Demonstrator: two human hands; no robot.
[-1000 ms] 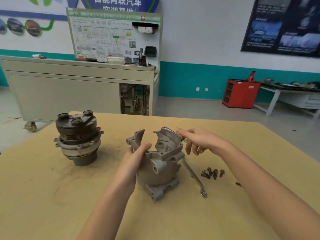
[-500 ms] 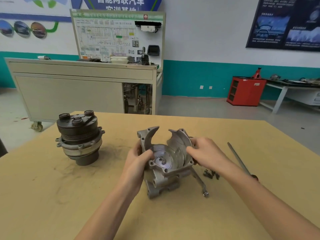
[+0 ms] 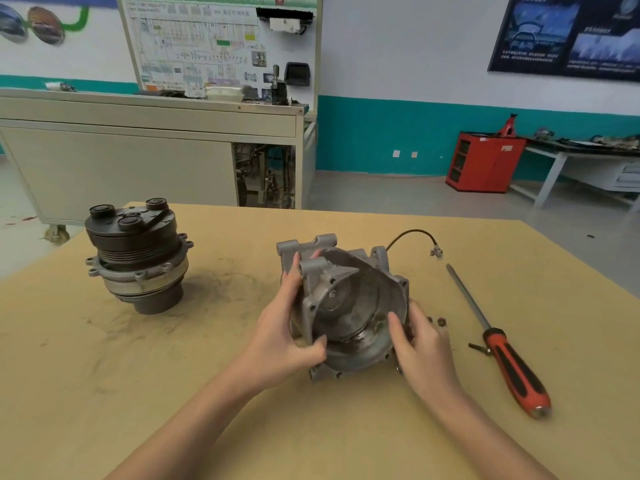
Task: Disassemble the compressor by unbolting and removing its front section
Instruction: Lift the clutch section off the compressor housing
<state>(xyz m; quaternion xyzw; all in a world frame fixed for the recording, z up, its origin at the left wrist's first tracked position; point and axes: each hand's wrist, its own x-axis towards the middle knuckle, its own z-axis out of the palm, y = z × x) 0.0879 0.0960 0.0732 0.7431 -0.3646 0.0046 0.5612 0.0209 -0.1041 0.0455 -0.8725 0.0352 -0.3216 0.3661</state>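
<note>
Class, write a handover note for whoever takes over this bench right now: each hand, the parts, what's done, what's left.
Left hand grips the housing on its left side; right hand grips its right rim, housing tilted on the table.
Front section stands apart, far left. Loose bolts by the right hand.
Done: front section unbolted, off.
Left: probably only setting the housing down.

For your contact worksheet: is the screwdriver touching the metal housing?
Apart. The head view shows bare table between the screwdriver and the housing.
</note>
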